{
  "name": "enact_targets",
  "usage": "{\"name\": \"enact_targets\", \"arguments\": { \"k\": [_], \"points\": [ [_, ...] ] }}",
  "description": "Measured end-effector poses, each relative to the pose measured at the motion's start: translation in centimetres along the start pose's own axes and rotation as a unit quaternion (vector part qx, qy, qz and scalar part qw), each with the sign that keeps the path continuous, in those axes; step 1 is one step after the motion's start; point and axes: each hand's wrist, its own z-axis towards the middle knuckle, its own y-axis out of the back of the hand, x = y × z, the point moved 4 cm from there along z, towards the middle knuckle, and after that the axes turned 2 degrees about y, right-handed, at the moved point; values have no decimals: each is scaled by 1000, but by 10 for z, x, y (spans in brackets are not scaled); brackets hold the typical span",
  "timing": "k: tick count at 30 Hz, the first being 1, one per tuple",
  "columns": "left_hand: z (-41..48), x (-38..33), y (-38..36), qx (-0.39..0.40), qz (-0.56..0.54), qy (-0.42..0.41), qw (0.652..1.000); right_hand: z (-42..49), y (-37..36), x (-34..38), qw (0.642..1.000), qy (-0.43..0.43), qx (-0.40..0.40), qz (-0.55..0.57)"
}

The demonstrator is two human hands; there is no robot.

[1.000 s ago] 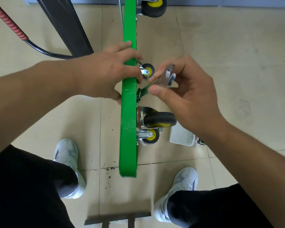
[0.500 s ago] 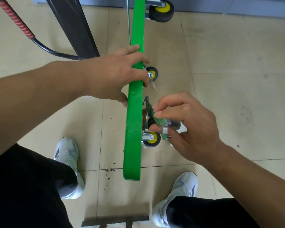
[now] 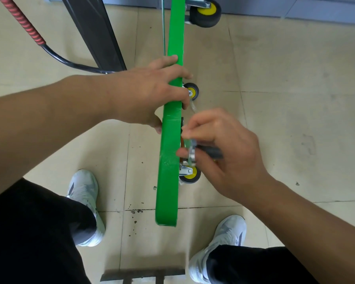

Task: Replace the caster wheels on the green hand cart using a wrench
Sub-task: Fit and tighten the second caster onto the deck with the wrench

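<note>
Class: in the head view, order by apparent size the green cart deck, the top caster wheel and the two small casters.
1. green cart deck
2. top caster wheel
3. upper small caster and lower small caster look alike; unranked.

Floor's all beige tiles (image 3: 295,68) with thin dark grout lines, evenly lit, with a few faint scuffs (image 3: 307,144) seen on the right. Dark crumbs (image 3: 136,212) are scattered along the near grout line. A grey wall base (image 3: 295,9) runs along the far edge, a dark slanted beam (image 3: 94,33) is seen far left, and a dark metal frame (image 3: 141,273) is cut off at the near edge.
</note>
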Motion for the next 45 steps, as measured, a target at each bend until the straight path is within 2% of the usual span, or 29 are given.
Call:
{"name": "enact_targets", "arguments": {
  "k": [2, 5, 7, 11, 14, 17, 19, 22, 24, 26, 29, 32, 34, 36, 41, 43, 45],
  "points": [
    [0, -1, 2, -8, 10, 2, 1000, 10, 1, -2, 997, -59, -24, 43],
    [2, -5, 2, 8, 18, -16, 1000, 25, 6, -15, 968, -178, -52, 167],
    [5, -7, -1, 32, 42, -35, 998, 31, 9, -22, 957, -203, -60, 197],
    [10, -5, -4, 51, 48, -11, 998, 27, 12, -30, 942, -228, -78, 234],
    [15, -3, -8, 71, 5, -4, 997, 20, 12, -27, 942, -216, -89, 242],
    [13, -1, -7, 65, -45, -1, 997, 13, 5, -12, 979, -119, -31, 163],
    [7, -3, -7, 38, -21, -40, 998, 7, -2, -3, 997, -32, 12, 69],
    [6, -3, -4, -14, 0, -52, 999, 2, -4, -1, 1000, -4, -9, 9],
    [5, 1, -8, -10, -19, -21, 1000, 7, -3, -2, 998, -40, -34, 28],
    [2, -1, -10, -26, -4, -33, 999, 18, -1, -10, 985, -134, -62, 90],
    [1, 4, -18, -45, 41, -51, 997, 35, 9, -26, 949, -249, -84, 177],
    [-1, 9, -23, -51, 13, -53, 997, 43, 15, -40, 909, -321, -85, 253],
    [-2, 7, -20, -78, 5, -76, 994, 45, 16, -45, 896, -340, -79, 275],
    [-2, 5, -16, -97, -1, -95, 991, 47, 18, -45, 898, -341, -71, 268],
    [0, 6, -9, -103, 18, -126, 987, 50, 11, -30, 950, -267, -18, 161],
    [-1, 5, -9, -110, 32, -132, 985, 47, 9, -28, 955, -258, -30, 143],
    [-3, 4, -8, -109, 40, -129, 985, 42, 13, -36, 936, -291, -70, 184]
  ]
}}
